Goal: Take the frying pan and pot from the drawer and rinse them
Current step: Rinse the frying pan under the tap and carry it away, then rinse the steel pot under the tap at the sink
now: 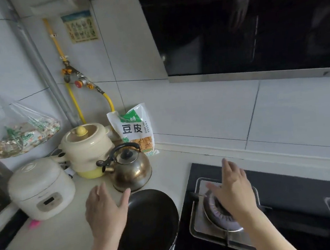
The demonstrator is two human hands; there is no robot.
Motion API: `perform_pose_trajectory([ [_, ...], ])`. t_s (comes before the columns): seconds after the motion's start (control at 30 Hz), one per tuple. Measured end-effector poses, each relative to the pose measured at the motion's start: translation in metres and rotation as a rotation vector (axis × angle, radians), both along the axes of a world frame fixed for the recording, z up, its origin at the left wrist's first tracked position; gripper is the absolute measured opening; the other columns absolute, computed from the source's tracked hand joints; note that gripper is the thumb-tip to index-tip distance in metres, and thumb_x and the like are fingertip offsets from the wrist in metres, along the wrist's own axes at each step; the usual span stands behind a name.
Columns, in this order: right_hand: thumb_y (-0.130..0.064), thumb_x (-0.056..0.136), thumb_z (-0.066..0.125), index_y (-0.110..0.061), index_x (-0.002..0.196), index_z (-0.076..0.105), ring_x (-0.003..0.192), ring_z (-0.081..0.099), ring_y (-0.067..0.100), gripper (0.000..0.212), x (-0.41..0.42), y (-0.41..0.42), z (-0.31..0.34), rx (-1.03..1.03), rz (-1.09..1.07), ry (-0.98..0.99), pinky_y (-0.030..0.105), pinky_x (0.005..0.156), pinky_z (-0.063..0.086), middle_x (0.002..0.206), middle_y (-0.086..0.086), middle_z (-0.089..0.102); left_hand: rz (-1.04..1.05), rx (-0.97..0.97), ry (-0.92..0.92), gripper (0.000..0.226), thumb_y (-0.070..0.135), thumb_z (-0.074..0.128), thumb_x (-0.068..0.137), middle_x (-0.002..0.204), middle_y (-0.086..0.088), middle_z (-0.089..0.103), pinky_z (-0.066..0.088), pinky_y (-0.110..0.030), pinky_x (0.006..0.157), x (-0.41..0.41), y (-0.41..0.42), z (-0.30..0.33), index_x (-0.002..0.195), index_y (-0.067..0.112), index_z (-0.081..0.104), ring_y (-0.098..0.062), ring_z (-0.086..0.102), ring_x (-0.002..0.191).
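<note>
Pan (149, 225) beside left fingers (125, 199).

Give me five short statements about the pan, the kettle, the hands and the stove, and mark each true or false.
1. The frying pan lies on the counter beside the stove. True.
2. The left hand grips the kettle's handle. False: it hovers open at the pan's rim, and the kettle stands untouched behind it.
3. The right hand is over the gas burner with fingers spread. True.
4. A pot sits on the burner. False: the burner is bare.
5. The rice cooker stands right of the stove. False: it is at the far left of the counter.
</note>
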State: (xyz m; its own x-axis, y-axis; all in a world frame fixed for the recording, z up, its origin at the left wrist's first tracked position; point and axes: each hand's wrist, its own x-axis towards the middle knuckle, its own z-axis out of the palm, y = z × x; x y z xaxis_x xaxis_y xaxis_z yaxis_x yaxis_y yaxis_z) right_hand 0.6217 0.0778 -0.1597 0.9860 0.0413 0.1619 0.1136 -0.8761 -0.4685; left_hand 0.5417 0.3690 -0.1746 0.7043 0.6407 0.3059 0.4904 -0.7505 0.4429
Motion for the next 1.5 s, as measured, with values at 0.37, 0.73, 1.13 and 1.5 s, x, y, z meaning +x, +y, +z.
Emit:
perform_pose_trajectory([
  [0.37, -0.047, 0.085, 0.066, -0.009, 0.150, 0.024, 0.132, 0.032, 0.033, 0.085, -0.119, -0.226, 0.091, 0.051, -0.683, -0.138, 0.042, 0.104, 0.034, 0.146, 0.013, 0.037, -0.498, 0.146, -0.159, 0.087, 0.051, 0.062, 0.084, 0.145, -0.029, 0.038, 0.031, -0.058, 0.105, 0.040, -0.203, 0.097, 0.144, -0.004, 0.033, -0.045, 0.033, 0.133],
  [0.73, -0.049, 0.086, 0.065, -0.009, 0.147, 0.029, 0.134, 0.031, 0.030, 0.081, -0.383, -0.467, 0.110, -0.039, -1.207, -0.184, 0.042, 0.107, 0.033, 0.147, 0.011, 0.038, -0.929, -0.071, -0.176, 0.081, 0.046, 0.063, 0.086, 0.144, -0.030, 0.037, 0.032, -0.062, 0.102, -0.063, -0.500, 0.109, 0.143, -0.003, 0.033, -0.047, 0.032, 0.133],
  [1.13, -0.049, 0.086, 0.065, -0.006, 0.149, 0.027, 0.138, 0.028, 0.029, 0.086, -0.643, -0.623, 0.106, -0.072, -1.710, -0.213, 0.040, 0.111, 0.031, 0.149, 0.012, 0.036, -1.432, -0.101, -0.221, 0.077, 0.035, 0.076, 0.078, 0.121, -0.039, 0.050, 0.042, -0.062, 0.087, -0.222, -0.809, 0.104, 0.129, -0.011, 0.043, -0.053, 0.047, 0.111],
  [1.5, -0.045, 0.084, 0.070, -0.001, 0.146, 0.033, 0.132, 0.036, 0.031, 0.084, -0.802, -0.749, 0.112, -0.185, -2.123, -0.215, 0.040, 0.108, 0.033, 0.140, 0.017, 0.044, -1.907, -0.116, -0.268, 0.081, 0.040, 0.073, 0.080, 0.123, -0.037, 0.050, 0.042, -0.062, 0.089, -0.366, -1.087, 0.119, 0.133, -0.011, 0.041, -0.052, 0.048, 0.113],
])
